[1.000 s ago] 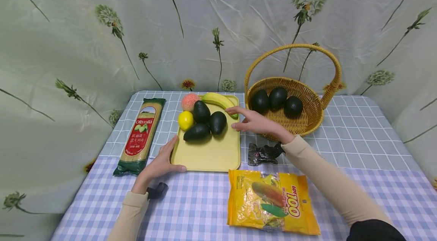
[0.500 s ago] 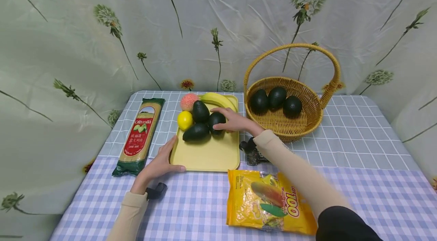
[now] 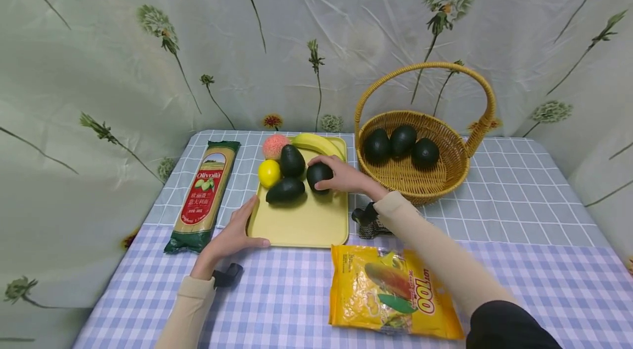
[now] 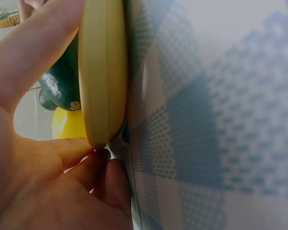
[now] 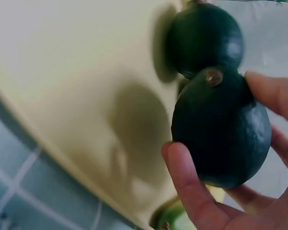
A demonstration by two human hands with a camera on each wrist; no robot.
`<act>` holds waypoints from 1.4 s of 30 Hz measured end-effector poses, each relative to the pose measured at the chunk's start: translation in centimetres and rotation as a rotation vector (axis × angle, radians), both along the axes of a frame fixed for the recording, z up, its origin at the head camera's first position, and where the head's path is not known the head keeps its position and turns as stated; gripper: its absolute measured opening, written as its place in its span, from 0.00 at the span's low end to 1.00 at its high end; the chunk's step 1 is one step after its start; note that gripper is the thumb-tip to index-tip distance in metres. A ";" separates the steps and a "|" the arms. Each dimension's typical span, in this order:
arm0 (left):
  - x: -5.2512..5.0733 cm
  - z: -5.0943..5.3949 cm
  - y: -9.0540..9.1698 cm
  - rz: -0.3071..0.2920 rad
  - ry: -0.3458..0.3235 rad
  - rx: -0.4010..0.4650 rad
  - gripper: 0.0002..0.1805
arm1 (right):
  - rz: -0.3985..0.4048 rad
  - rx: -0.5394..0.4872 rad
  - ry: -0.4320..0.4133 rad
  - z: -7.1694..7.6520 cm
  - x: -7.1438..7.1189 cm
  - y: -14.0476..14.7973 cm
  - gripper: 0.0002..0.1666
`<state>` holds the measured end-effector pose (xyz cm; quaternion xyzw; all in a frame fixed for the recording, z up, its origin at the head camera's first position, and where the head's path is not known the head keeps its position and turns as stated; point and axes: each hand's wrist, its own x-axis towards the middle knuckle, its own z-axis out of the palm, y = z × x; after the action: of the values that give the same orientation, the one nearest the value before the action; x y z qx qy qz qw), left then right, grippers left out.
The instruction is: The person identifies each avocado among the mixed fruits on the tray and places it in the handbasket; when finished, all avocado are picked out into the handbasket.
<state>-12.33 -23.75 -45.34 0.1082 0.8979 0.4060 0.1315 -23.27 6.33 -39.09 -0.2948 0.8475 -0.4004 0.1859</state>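
My right hand (image 3: pixel 346 176) grips a dark green avocado (image 3: pixel 318 174) between thumb and fingers. In the right wrist view, this avocado (image 5: pixel 221 129) is off the yellow tray (image 3: pixel 301 231), with a shadow below it. Two more avocados, one upright-looking (image 3: pixel 292 161) and one lying sideways (image 3: pixel 285 191), stay on the tray beside a lemon (image 3: pixel 269 174), a pink peach-like fruit (image 3: pixel 275 147) and a banana (image 3: pixel 316 144). My left hand (image 3: pixel 232 236) touches the tray's front left corner, fingers along its left edge and thumb spread along the front. Its fingertips meet the tray's outer wall (image 4: pixel 103 72).
A wicker basket (image 3: pixel 462 178) with a tall handle holds several avocados at the right back. A spaghetti pack (image 3: pixel 205 195) lies left of the tray. An orange-yellow candy bag (image 3: pixel 390 294) lies in front. Near the right wrist, a small black wrapper (image 3: pixel 371 228) is partly covered.
My right hand moved left from above the tray's right edge, took hold of the right-hand avocado, then shifted it slightly right, apart from the other two. The left hand stayed put.
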 end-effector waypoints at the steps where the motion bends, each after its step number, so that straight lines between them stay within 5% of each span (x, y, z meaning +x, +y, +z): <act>1: 0.0 0.0 0.0 0.000 0.001 0.000 0.65 | 0.012 -0.031 -0.003 0.3 0.1 0.4 0.32; 9: -0.1 0.0 0.1 0.001 0.001 0.000 0.65 | 0.031 -0.198 -0.093 2.8 0.8 5.0 0.31; 23: -0.1 -0.5 -0.2 -0.022 0.063 0.002 0.65 | -0.168 -0.170 -0.099 3.8 0.8 14.7 0.34; 31: -0.1 -0.5 -0.2 -0.021 0.061 -0.006 0.65 | -0.177 -0.080 -0.107 3.6 0.3 16.7 0.39; 42: -0.1 -0.5 -0.2 -0.021 0.056 -0.006 0.65 | -0.075 -0.004 -0.113 2.8 -0.1 16.6 0.38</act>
<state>-12.48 -23.97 -45.82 0.1285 0.9011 0.3989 0.1108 -23.34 22.90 -36.28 -0.2402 0.8453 -0.4246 0.2178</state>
